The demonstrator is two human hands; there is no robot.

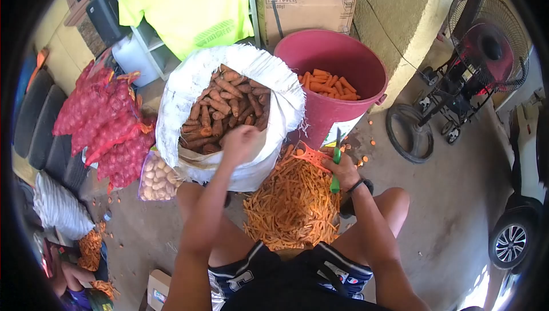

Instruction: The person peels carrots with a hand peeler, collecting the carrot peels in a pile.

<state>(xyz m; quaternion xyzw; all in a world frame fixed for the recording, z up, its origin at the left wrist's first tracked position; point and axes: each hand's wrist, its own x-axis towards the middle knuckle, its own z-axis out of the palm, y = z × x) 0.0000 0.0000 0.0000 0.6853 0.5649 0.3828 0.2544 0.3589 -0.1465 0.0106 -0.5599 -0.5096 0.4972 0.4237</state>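
My left hand [241,141] is over the open mouth of a white woven sack [229,176], close above the unpeeled carrots [229,96] that fill it. Its fingers are blurred and bent down, and I cannot tell whether they hold a carrot. In my right hand [342,171] are an orange peeler [313,155] and a green-handled knife [335,182], the knife's blade pointing up and away from me. Below that hand, a big heap of carrot peelings [294,202] lies between my legs. Peeled carrots [329,85] rest inside a dark pink bin [311,42] behind it.
Red net bags of onions [108,122] and a bag of potatoes [157,176] stand left of the sack. Cardboard boxes [306,14] are stacked behind. At right are a fan [489,42] and a car wheel [510,244]. Another person's arm [74,274] shows at lower left.
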